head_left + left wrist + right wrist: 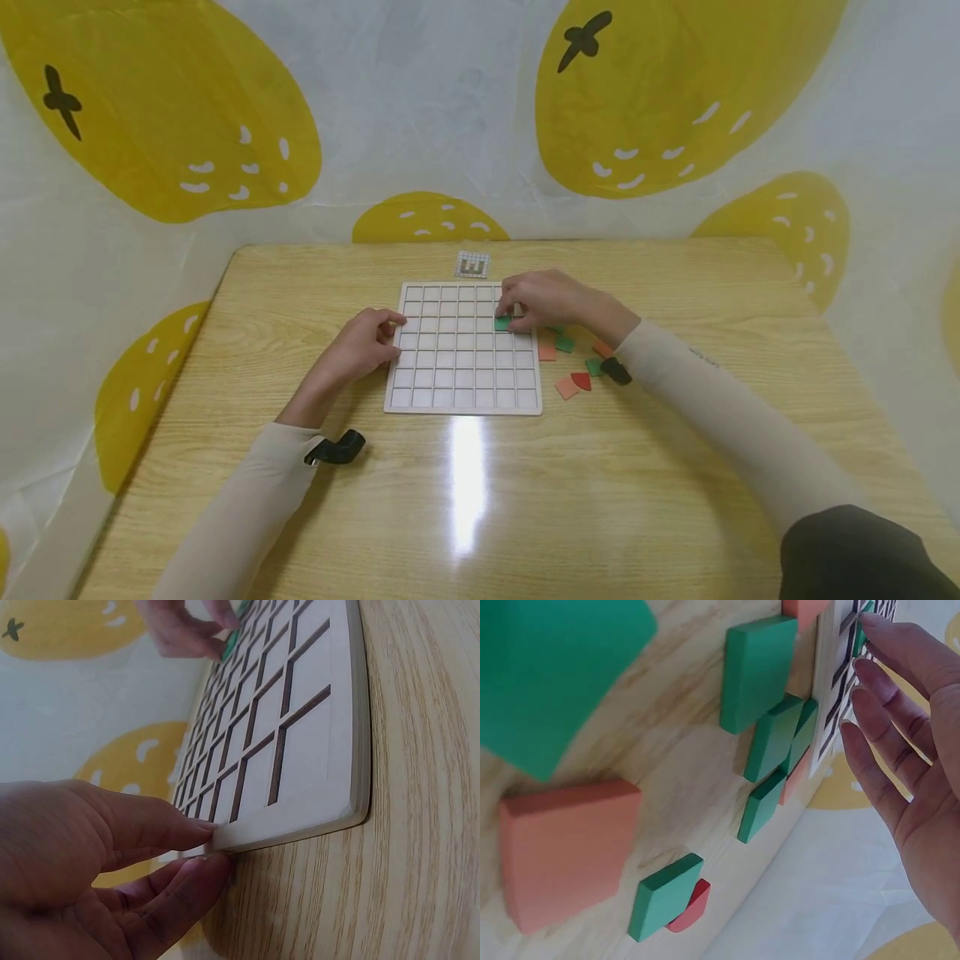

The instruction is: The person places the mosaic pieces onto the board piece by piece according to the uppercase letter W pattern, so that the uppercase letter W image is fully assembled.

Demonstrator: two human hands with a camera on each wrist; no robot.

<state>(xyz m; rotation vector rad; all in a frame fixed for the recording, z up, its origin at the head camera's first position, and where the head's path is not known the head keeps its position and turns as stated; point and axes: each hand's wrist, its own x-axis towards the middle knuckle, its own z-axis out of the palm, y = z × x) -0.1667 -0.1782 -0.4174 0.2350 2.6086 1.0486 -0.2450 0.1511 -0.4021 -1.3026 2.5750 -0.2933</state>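
A pale wooden grid board (454, 358) with square cells lies flat on the table. My left hand (362, 343) holds its left edge; in the left wrist view, a digit rests on top of the rim (300, 823) and curled fingers sit at its side. Over the board's right part, my right hand (547, 298) pinches a green square tile (502, 323) at a cell. In the right wrist view this tile (864, 630) shows only as a sliver by the fingertips, and the other fingers spread loosely.
Right of the board lie loose tiles: green squares (759, 671), orange squares (570, 855) and a red rounded piece (581, 381). A small pattern card (472, 264) with a dark figure lies behind the board. A lemon-printed sheet (420, 108) hangs behind the table.
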